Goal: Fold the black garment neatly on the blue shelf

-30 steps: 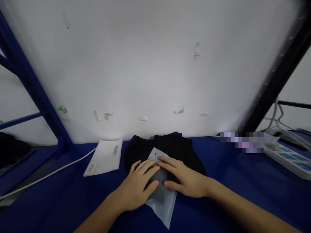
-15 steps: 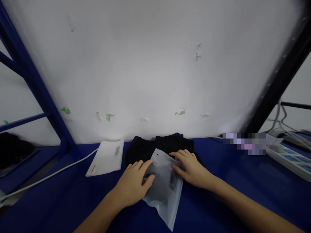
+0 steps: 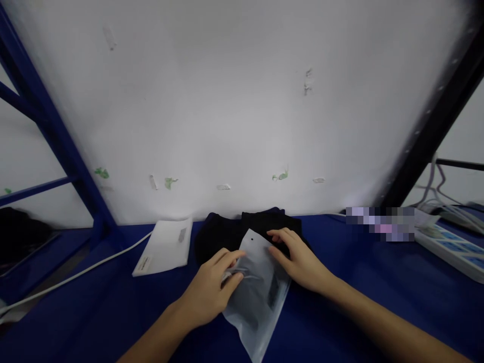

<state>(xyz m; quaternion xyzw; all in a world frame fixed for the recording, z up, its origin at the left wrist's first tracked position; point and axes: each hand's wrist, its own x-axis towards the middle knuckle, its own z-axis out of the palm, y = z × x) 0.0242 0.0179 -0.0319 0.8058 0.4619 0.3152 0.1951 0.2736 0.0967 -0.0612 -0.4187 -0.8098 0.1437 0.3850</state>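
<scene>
Blue cloth covers the table (image 3: 359,282) that fills the lower part of my view, and everything I can count sits on it. Nearest to me is one frosted plastic bag (image 3: 255,297) with dark contents, lying slantwise with its near corner pointing toward me and its far end, marked by a small punched hole, resting on the black garment (image 3: 227,234). I count two hands on that bag. The left hand (image 3: 212,290) comes in from the lower left with the forearm low over the cloth; its thumb and fingers are curled and pinching the left edge of the bag, which wrinkles there. The right hand (image 3: 298,257) reaches in from the lower right, fingers loosely bent and lying on the bag's upper right edge, where bag and garment meet; I cannot tell whether it grips or only rests.

Just beyond the hands lies that one black garment, folded into a low heap against the back of the table. To its left, close beside it, is one white envelope (image 3: 164,244) with a small label, lying flat. One white cable (image 3: 75,275) runs from under the envelope toward the left edge. Far right, well apart from the hands, I see one white power strip (image 3: 451,249) with blue sockets and some pale cords (image 3: 434,186) above it.

Behind it all rises a white wall (image 3: 234,101) with bits of torn tape, framed by a blue shelf post (image 3: 56,136) on the left and a black post (image 3: 434,126) on the right.
</scene>
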